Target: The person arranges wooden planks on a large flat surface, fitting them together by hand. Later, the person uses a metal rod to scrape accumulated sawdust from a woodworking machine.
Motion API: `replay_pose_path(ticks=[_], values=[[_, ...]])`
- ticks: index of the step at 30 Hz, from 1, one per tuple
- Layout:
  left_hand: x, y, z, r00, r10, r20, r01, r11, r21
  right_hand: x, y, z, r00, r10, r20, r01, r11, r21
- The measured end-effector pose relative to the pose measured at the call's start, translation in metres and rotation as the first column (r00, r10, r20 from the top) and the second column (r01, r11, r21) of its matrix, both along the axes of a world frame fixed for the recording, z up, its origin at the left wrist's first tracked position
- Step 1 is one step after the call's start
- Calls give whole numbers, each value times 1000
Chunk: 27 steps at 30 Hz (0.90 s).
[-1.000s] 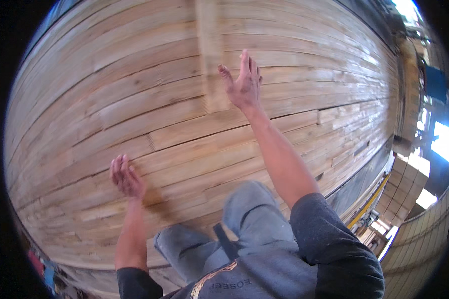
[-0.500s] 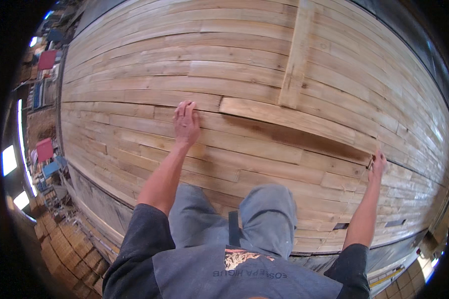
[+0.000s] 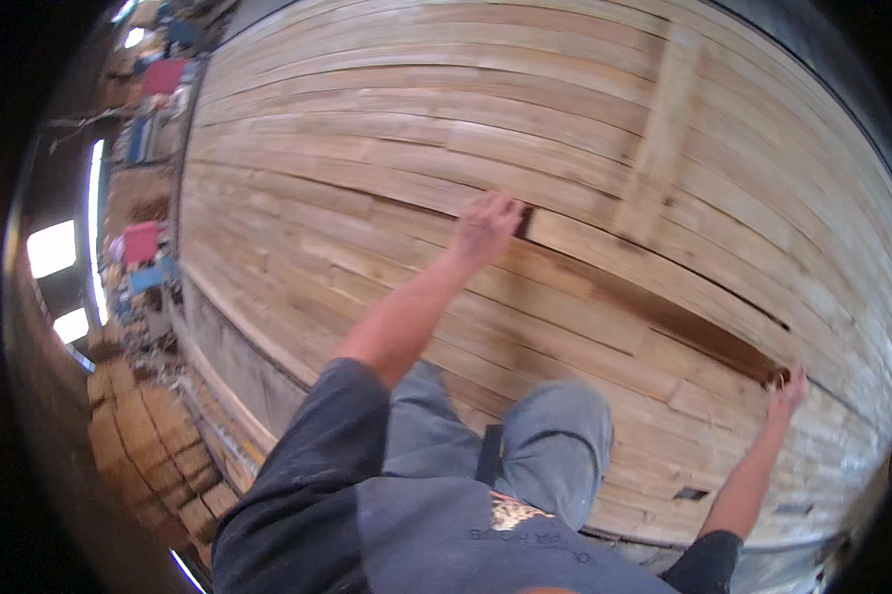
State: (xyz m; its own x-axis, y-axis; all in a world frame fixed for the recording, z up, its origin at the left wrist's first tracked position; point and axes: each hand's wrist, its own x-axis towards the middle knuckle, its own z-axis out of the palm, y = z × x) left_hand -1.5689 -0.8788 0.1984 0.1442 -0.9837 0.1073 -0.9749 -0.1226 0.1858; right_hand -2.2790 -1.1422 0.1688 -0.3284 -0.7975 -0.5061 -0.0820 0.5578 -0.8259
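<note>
A long, pale wooden plank (image 3: 644, 269) is raised along its near edge above the plank floor, with a dark shadow beneath it. My right hand (image 3: 788, 391) is closed around the plank's far right end. My left hand (image 3: 488, 230) lies on the end of the neighbouring plank (image 3: 396, 181), fingers slightly bent and not closed round anything visible. Between the two plank ends is a narrow dark gap (image 3: 524, 221), just beside my left fingertips. The wood under my left palm is hidden.
A crosswise board (image 3: 660, 129) lies over the rows beyond the plank. Toward the near edge there is a small dark slot (image 3: 691, 493). Stacked wood blocks (image 3: 149, 426) stand at lower left, below the raised edge. Red panels (image 3: 141, 241) and clutter line the left side.
The view has swung, so the scene sits further right. My left hand has moved right to the plank's end, and a gap has opened there. My right hand still holds the other end.
</note>
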Motion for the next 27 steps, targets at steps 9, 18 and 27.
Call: replay_pose_path(ticks=[9,18,27], values=[[-6,-10,-19,988,153,16,-152,988,-26,3,-17,-4,999,-3,-45,1,1000,-30],[1,12,-7,977,60,-206,-98,979,-180,14,-11,6,991,16,-131,-17,1000,-10],[-4,-1,-7,963,199,-182,-233,953,-193,38,-11,25,995,7,-98,-9,1000,-20]])
